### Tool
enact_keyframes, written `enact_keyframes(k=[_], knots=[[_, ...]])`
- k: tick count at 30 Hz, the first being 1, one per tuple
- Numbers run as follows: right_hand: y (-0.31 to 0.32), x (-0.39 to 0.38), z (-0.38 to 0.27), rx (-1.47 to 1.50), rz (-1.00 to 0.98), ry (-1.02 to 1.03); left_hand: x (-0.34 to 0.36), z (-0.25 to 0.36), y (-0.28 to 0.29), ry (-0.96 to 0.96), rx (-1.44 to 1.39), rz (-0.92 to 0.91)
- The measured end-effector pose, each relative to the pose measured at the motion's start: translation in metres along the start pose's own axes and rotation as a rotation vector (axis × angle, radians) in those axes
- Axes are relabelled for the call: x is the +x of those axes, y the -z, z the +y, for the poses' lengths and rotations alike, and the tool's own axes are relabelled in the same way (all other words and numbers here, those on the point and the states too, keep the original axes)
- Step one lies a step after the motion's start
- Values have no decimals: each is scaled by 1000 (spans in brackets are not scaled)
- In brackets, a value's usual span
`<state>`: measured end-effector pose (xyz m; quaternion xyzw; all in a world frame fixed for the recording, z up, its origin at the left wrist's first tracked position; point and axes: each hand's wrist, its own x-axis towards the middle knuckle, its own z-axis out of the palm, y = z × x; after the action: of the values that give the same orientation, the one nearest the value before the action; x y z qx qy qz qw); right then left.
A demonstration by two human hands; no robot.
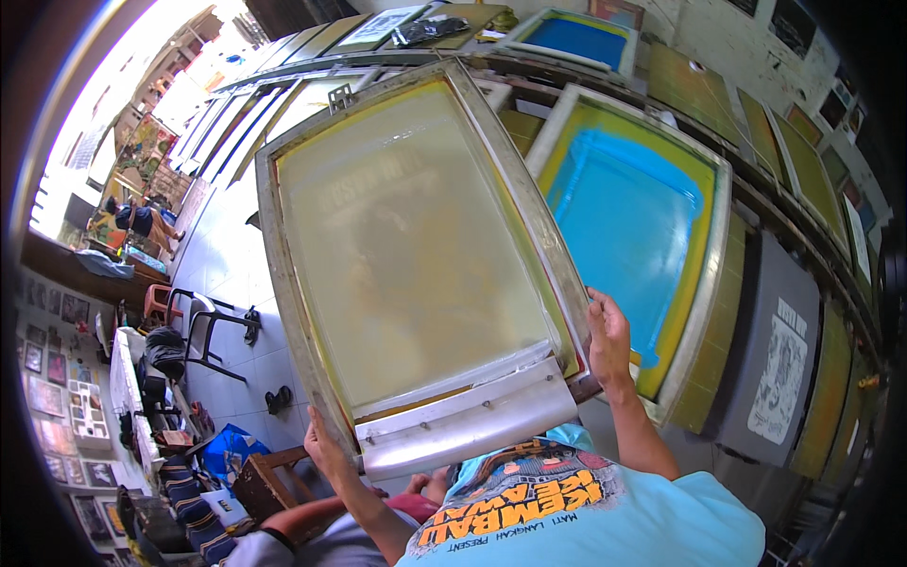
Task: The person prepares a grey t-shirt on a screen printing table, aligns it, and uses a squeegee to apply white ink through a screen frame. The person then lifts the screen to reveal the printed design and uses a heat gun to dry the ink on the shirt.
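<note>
Both my hands hold up a large screen-printing frame (276, 236) with a grey rim and a yellowish-grey mesh. My left hand (326, 442) grips its lower left edge, fingers closed around the rim. On the right edge, my right hand (607, 333) is closed too, with fingertips over the rim. A wide metal squeegee (472, 425) with small bolts lies across the frame's near end. Behind the right side, a second screen frame (723, 222) holds bright blue ink (624, 227) spread over its mesh.
Printing tables with boards (690, 94) run along the back and right. A dark grey shirt (770, 340) with a white print lies on one board. Another screen (567, 42) with blue ink sits at the back. Left are a chair (203, 331) and another person (146, 222); someone's arm (307, 518) shows below.
</note>
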<state>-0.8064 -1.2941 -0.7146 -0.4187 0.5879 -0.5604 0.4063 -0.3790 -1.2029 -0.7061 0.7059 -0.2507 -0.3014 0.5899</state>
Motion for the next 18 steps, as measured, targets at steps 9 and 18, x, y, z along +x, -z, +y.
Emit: enact_keyframes(k=[9, 18], knots=[[-174, 24, 28, -11, 90, -31, 189, 2, 60, -79, 221, 30], [-328, 16, 12, 61, 105, -47, 362, 49, 98, -74, 255, -61]])
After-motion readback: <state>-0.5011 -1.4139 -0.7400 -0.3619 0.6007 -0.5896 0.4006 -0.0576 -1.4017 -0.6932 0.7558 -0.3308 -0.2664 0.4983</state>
